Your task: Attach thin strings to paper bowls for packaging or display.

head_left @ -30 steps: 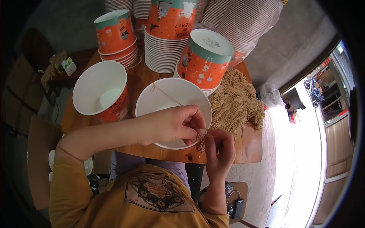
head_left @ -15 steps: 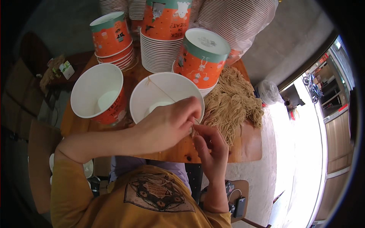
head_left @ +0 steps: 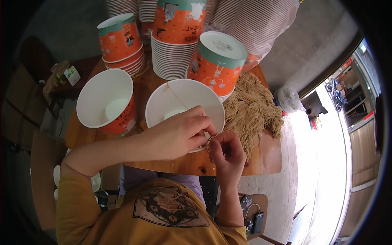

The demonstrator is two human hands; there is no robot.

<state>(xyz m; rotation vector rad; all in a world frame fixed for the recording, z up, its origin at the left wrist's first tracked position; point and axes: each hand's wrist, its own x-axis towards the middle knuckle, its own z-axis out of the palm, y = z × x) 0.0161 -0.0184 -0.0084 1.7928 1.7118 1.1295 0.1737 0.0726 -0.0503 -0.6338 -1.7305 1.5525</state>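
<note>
A white-lined paper bucket (head_left: 157, 107) stands in front of me at the table's near side. A tan string (head_left: 176, 96) runs from its far rim across the opening toward my fingers. My left hand (head_left: 177, 134) reaches over the bucket, fingers bent and pinching the string at the near right rim. My right hand (head_left: 229, 150) meets it there, thumb and forefinger closed on the string. A short bit of string shows between the fingertips; whether it is knotted is too small to tell. Both hands partly hide the bucket's near rim.
An orange paper bucket (head_left: 104, 100) stands open at left. Upturned bucket stacks (head_left: 173, 57) and a green-and-orange bucket (head_left: 218, 65) fill the far side. A heap of tan string (head_left: 255, 110) lies at right on the wooden table (head_left: 267, 159). A power bank (head_left: 258, 222) sits lower right.
The bucket under my hands has shifted slightly to the right. My left fingers have spread a little and turned downward at the string, still meeting the right fingertips.
</note>
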